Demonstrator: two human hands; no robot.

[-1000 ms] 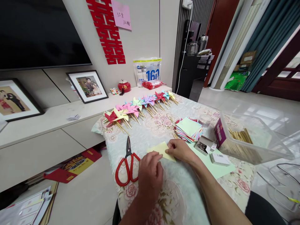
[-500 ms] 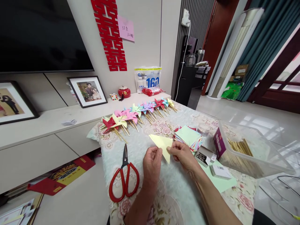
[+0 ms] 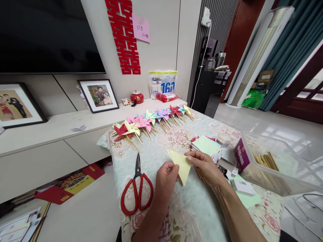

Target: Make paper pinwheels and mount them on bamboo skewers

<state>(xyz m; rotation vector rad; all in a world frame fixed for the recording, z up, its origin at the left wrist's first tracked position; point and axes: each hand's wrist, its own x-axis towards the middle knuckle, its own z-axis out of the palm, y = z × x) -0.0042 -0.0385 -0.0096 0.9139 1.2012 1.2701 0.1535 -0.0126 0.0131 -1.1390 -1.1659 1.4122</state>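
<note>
Yellow paper triangle (image 3: 182, 165) is held up off the surface (image 3: 161, 158), pinched between both hands. Left hand (image 3: 166, 178) grips the left/near edge w/ thumb + fingertips closed on the paper; right hand (image 3: 205, 164) pinches the upper right edge, fingers closed on it too. So the paper sits between the hands, right of the left hand, left of the right hand, both touching it. Long folded edge runs roughly from the far-left corner across to the right hand, w/ the sharp point hanging down toward the person. Neither hand is clearly nearer; both are on it.

Red-handled scissors (image 3: 136, 190) lie flat on the surface just left of the left hand, blades pointing far, not touched. Stack of coloured paper squares (image 3: 205, 146) is just beyond the right hand, near but apart. Row of finished pinwheels (image 3: 151, 119) lies along the far-left edge of the surface, well apart from the hands. Clear plastic box (image 3: 275, 164) w/ wooden sticks sits at right.
</note>
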